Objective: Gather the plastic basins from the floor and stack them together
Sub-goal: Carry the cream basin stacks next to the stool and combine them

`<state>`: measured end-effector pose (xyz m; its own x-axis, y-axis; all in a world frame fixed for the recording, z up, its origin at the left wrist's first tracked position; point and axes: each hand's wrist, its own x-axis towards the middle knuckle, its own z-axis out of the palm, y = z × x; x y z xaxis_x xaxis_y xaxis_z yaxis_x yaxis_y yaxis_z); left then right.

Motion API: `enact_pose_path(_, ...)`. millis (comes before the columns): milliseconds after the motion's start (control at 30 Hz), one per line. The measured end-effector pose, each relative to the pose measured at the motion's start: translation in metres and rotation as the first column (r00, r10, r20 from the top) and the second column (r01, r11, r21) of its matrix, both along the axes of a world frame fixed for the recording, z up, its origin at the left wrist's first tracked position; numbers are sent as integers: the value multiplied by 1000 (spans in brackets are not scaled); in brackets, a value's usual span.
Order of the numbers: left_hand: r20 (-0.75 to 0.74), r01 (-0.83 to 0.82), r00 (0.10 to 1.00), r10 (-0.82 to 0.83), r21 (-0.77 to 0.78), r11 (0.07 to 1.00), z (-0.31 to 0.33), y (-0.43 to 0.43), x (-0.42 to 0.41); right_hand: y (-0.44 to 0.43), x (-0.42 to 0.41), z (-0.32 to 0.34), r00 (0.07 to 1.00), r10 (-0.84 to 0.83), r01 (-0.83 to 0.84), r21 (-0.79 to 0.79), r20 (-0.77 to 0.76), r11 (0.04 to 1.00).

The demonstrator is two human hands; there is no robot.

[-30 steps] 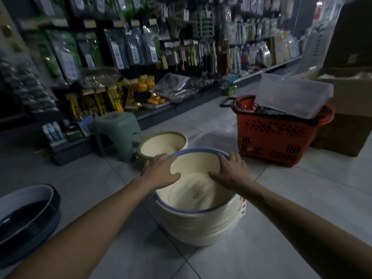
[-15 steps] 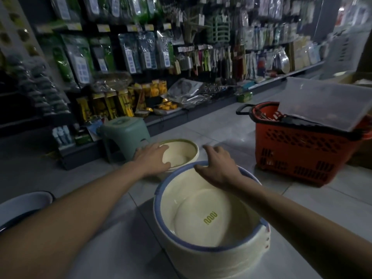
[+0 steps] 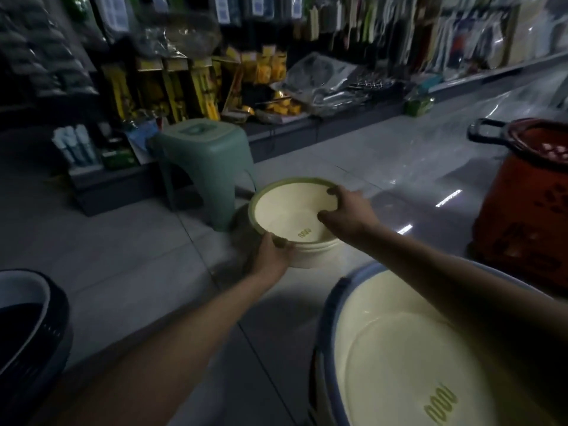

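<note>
We are picking up the cream basin [image 3: 289, 210] with the green rim (it looks empty), low by the green stool [image 3: 203, 161]. Our left hand [image 3: 272, 258] holds its near edge and our right hand [image 3: 347, 213] curls over its far edge. Next we should lift it into the big blue-rimmed basin [image 3: 399, 348].

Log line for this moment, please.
step: grasping green-rimmed basin | left hand: grips near rim | right hand: grips far-right rim | blue-rimmed basin: foreground right
</note>
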<state>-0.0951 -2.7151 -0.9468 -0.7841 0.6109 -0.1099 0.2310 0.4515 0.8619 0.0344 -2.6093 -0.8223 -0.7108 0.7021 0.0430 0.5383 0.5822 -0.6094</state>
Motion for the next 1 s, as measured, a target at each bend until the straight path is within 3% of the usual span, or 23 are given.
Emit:
enact_pose_path(133, 260, -167, 953, 157, 19, 986, -23, 28, -45, 19, -66, -23, 993, -110, 115, -168, 41, 979)
enact_pose_path(233, 462, -263, 848, 258, -55, 963, -41, 49, -76, 38, -97, -48, 974, -192, 218, -287, 116, 933)
enact_pose_path(400, 694, -438, 654, 303, 20, 899, -72, 81, -107, 61, -111, -76, 949, -251, 308, -392, 190, 867)
enact_pose_path(467, 712, -457, 630, 310, 18, 889, -79, 89, -112, 65, -110, -81, 939, -279, 340, -417, 200, 843)
enact_pose_path(633, 649, -470, 689, 323, 62, 880, -53, 83, -109, 66, -103, -87, 924, -310, 379, -427, 223, 821)
enact_pose_path(767, 720, -411, 658, 221, 97, 906, -39, 72, -103, 60, -96, -84, 934, -311, 358, -413, 179, 838)
enact_pose_path(900, 738, -387, 648, 188, 107, 916, -19, 49, -94, 51, -81, -68, 950, -290, 312, -299, 116, 902)
enact_pose_path(1000, 685, -367, 709, 168, 154, 917, 11, 23, -89, 50, -63, -45, 961, -262, 273, -143, 93, 951)
